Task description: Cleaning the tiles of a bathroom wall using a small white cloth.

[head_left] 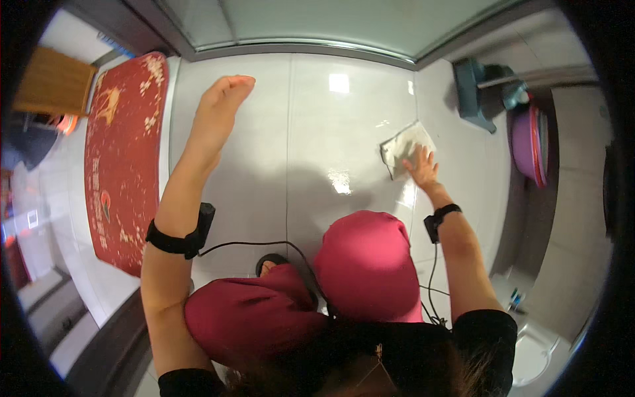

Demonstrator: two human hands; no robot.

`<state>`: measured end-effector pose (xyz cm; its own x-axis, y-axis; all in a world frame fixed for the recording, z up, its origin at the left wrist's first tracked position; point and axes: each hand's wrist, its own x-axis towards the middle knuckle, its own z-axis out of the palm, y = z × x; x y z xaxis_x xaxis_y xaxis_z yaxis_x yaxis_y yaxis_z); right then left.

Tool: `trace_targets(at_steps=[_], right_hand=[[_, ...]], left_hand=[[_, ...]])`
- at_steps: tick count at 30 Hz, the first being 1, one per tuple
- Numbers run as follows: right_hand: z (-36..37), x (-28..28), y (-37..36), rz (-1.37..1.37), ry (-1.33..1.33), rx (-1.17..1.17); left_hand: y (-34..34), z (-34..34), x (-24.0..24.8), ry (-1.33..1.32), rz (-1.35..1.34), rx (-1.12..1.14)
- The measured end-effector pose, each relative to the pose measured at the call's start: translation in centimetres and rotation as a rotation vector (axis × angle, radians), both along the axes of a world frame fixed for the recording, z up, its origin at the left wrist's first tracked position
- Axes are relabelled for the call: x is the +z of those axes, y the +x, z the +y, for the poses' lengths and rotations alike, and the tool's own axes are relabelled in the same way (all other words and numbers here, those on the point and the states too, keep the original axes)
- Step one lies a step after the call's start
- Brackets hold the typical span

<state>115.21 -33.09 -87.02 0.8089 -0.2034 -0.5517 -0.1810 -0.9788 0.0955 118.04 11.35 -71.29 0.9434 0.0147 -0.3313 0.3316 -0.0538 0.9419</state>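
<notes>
My right hand (422, 165) lies with its fingers spread on a pale folded cloth (400, 147) with a dark edge, pressing it against the wet, shiny white tile floor (258, 165). Held out at the left, above the floor near the glass partition, my left hand (223, 99) has its fingers bent and together, and nothing shows in it. Black straps with small boxes circle both forearms, the left strap (177, 239) and the right strap (442, 221). From them run dark cables.
A red patterned mat (126, 159) lies to the left. Ahead stands a framed glass partition (317, 30). At the right are a grey-green plastic stool (471, 92), a purple basin (526, 145) and a white toilet or basin rim (532, 360). A cable (264, 243) trails by my knees.
</notes>
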Motion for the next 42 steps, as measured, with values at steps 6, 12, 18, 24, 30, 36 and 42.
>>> trace_targets(at_steps=[6,12,18,24,30,36,42], right_hand=[[-1.7,9.8,-1.0,-0.62,0.447,-0.068],[0.5,18.3,-0.9,-0.311,0.224,0.188],[-2.7,19.7,-2.8,-0.167,0.118,0.156],[-2.6,8.6,-0.9,-0.245,0.247,0.064],[1.4,-3.4,2.3,-0.383,0.21,-0.07],[11.3,-4.4,-1.4,-0.298,0.409,0.398],[22.6,-5.3,4.6,-0.459,0.788,1.003]], left_hand=[[1.8,-2.6,0.0,-0.019,-0.263,-0.06],[2.8,-6.5,-2.6,-0.086,-0.195,-0.224],[4.5,-9.6,-3.0,0.009,-0.246,-0.238],[1.1,-8.8,-6.4,0.203,-0.251,-0.332],[-3.7,-5.0,-6.6,0.409,-0.046,-0.386],[-9.1,-3.6,-6.5,0.572,0.152,-0.393],[-13.5,-5.9,-4.7,0.572,0.255,-0.469]])
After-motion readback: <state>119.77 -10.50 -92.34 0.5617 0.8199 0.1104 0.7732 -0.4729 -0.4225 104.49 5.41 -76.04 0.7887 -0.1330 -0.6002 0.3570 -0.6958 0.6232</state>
